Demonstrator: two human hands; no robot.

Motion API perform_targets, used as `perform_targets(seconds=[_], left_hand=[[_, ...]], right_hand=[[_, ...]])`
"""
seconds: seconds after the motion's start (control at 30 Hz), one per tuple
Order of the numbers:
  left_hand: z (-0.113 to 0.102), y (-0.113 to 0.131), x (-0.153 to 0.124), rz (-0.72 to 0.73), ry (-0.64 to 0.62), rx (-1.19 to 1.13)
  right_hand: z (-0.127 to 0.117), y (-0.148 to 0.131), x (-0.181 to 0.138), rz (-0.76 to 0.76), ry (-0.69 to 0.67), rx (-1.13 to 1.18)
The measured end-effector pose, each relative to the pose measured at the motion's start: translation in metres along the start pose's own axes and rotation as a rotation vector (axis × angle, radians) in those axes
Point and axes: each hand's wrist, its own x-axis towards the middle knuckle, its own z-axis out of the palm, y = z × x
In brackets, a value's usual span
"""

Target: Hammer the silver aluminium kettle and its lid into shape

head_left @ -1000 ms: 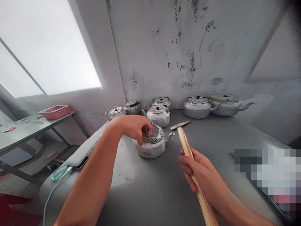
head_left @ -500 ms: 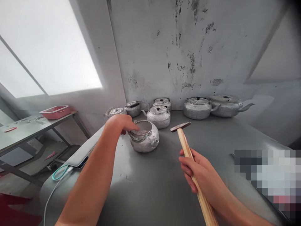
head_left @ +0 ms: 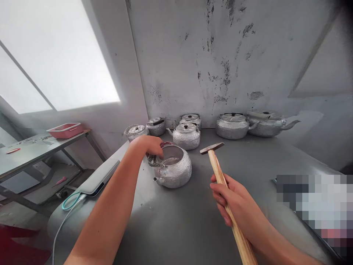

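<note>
In the head view, the lidless kettle has turned on the table since half a second ago: its spout, then pointing toward the near right, now points to the near left. The kettle sits upright in the middle of the table, with bare tabletop in front of it and a wide stretch to its right, beyond the hammer. The table's left edge runs beyond a white device with a cable, which lies close to that edge beside the left forearm. The left hand is at the kettle's left side, by the wrapped handle, its fingers bent down toward the rim; they are mostly hidden, so I cannot tell whether they pinch the handle or only rest there. The right hand has its fingers curled closed around the hammer's wooden shaft, the head raised to the right of the kettle and apart from it. Just behind the kettle stands a lidded kettle, blocking the way straight back; more lidded kettles line the wall on both sides. A pixelated patch covers the table's right end, and on a side table at left sits a pink basin.
</note>
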Motion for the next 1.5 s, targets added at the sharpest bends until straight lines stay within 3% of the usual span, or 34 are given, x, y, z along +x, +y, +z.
perform_targets(seconds=[0.27,0.73,0.97,1.17,1.23,1.37,1.5], left_hand=[[-0.003,0.007,-0.003,0.094,0.110,-0.021],[-0.005,0.029,-0.021,0.335,-0.009,-0.195],[0.008,0.043,-0.016,0.174,-0.049,-0.131],[0.006,0.040,-0.013,0.488,-0.038,-0.136],[0.002,0.042,-0.020,0.496,0.012,-0.149],[-0.004,0.057,-0.044,0.375,0.224,-0.215],[0.012,0.079,-0.054,0.345,0.072,-0.167]], right_hand=[[0.001,0.000,0.001,-0.001,-0.017,0.006],[0.000,0.002,0.002,-0.002,-0.017,-0.005],[0.000,0.000,0.000,-0.020,-0.008,-0.007],[-0.003,-0.002,-0.005,-0.071,0.039,-0.015],[-0.006,-0.006,-0.005,-0.121,0.062,-0.031],[-0.017,-0.023,0.000,-0.352,0.122,-0.199],[-0.035,-0.043,0.006,-0.587,0.242,-0.532]])
